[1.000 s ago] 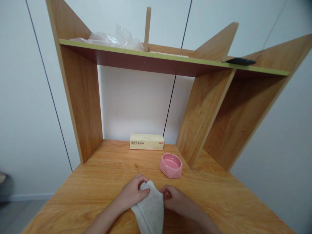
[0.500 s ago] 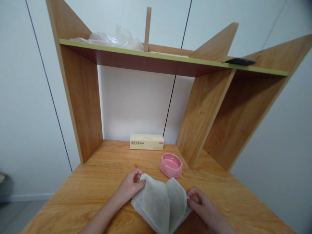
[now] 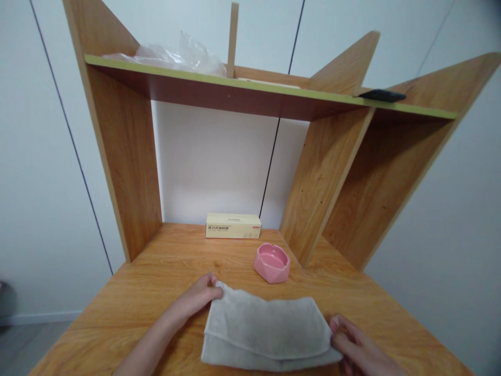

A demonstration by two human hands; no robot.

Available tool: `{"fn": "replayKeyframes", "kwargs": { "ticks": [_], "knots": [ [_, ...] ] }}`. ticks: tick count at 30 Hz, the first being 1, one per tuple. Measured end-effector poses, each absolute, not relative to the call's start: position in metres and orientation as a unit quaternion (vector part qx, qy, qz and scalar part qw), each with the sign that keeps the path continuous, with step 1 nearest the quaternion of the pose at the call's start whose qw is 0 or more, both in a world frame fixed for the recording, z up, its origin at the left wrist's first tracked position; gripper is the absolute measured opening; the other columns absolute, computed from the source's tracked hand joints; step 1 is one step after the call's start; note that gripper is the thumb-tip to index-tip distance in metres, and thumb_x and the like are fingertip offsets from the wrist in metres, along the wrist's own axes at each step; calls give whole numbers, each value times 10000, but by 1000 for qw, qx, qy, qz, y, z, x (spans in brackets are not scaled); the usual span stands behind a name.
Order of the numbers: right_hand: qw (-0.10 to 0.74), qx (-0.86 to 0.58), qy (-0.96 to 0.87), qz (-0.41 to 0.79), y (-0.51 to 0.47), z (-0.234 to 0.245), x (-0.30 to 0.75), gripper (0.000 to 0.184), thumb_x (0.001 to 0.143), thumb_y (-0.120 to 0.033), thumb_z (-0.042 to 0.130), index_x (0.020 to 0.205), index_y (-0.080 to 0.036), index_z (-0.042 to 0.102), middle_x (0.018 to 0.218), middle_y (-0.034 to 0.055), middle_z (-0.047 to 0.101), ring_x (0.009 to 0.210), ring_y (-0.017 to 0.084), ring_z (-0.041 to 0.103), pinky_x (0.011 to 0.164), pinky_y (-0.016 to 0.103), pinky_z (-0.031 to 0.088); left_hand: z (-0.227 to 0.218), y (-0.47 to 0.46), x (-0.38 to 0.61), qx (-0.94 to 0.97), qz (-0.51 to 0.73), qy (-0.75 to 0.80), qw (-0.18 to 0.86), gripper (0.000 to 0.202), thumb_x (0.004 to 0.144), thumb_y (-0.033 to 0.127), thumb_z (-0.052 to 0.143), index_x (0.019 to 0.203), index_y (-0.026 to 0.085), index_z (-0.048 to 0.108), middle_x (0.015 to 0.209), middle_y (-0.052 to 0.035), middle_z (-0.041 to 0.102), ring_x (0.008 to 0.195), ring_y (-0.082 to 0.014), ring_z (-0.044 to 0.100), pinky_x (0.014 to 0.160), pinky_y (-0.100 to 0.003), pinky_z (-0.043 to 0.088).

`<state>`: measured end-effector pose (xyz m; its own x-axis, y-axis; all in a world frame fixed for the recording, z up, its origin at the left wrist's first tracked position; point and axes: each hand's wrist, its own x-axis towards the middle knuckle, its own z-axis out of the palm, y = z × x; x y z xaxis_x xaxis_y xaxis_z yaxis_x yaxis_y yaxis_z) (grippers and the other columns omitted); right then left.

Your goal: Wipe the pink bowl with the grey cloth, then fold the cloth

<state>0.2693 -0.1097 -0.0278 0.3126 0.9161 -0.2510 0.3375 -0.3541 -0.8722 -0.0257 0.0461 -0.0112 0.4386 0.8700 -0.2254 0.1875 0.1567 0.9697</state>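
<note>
A grey cloth (image 3: 270,326), folded over on itself, is stretched between my two hands just above or on the wooden desk. Its upper left corner is pinched by my left hand (image 3: 201,294), thumb against fingers. At the cloth's right edge my right hand (image 3: 354,344) grips it, fingers curled. Behind the cloth stands a pink faceted ashtray (image 3: 272,263), apart from both hands.
A cream cling-film box (image 3: 233,226) lies at the back of the desk (image 3: 176,271). Wooden panels (image 3: 321,188) rise at the sides and carry a shelf (image 3: 219,78). A clear plastic bag (image 3: 183,57) and a dark flat object (image 3: 382,95) are up there.
My hands have moved apart, the right one further right and down. Between them the cloth has gone from creased in the middle to spread out wide. The view has shifted slightly.
</note>
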Motion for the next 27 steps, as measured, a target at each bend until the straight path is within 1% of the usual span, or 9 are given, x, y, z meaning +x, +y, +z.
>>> {"fn": "replayKeyframes", "kwargs": {
  "ticks": [4,6,8,10,14,16,19,23,27],
  "knots": [
    [403,-700,-419,415,-104,-28,277,356,673,-578,443,759,-235,398,432,-102,394,281,46,312,281,143,163,-7,48,-30,662,265,496,496,169,528,91,520,620,194,423,565,59,441,609,-146,452,559,-231,301],
    [421,-705,-399,409,-100,-30,276,391,668,-604,444,792,-234,415,453,-98,399,293,52,316,296,158,170,-2,44,-29,716,269,503,402,159,562,87,500,668,194,448,674,26,486,715,-174,472,655,-263,333],
    [434,-712,-390,391,-96,-35,274,414,644,-612,486,799,-235,413,444,-104,375,308,59,317,316,170,178,3,36,-24,789,278,474,274,170,618,85,468,749,193,480,833,-13,513,846,-194,465,773,-304,331],
    [451,-711,-397,365,-92,-41,271,430,602,-590,558,793,-238,401,427,-116,336,329,65,320,343,178,191,7,26,-18,848,272,403,211,197,687,97,436,833,202,517,926,-27,522,919,-197,444,832,-327,313],
    [482,-691,-435,317,-87,-43,273,424,574,-508,612,784,-239,361,422,-130,314,352,59,292,381,184,188,12,2,-6,911,210,266,234,313,764,127,413,985,293,560,983,6,548,931,-185,431,824,-307,316],
    [477,-681,-460,312,-84,-35,274,391,587,-470,598,774,-236,346,421,-132,314,353,58,276,385,184,175,12,-6,-2,924,181,244,234,337,749,145,447,1010,322,568,994,15,556,932,-194,424,830,-312,308],
    [452,-668,-505,308,-76,-11,265,335,600,-399,585,766,-235,345,423,-133,310,358,66,285,386,186,181,11,-7,-1,919,186,259,233,385,697,128,465,1021,308,568,982,10,568,930,-204,426,823,-321,308],
    [473,-648,-550,232,-61,22,223,217,666,-314,496,804,-232,350,454,-127,306,388,79,310,404,191,202,6,13,-9,855,310,329,254,364,627,83,392,892,236,588,894,-10,587,891,-199,463,805,-334,317],
    [418,-641,-614,196,-44,43,163,187,654,-172,445,797,-231,341,491,-116,303,431,94,360,445,197,237,-1,36,-18,727,470,362,345,208,676,203,392,755,191,584,739,-29,587,775,-202,507,756,-324,354]
  ]
}}
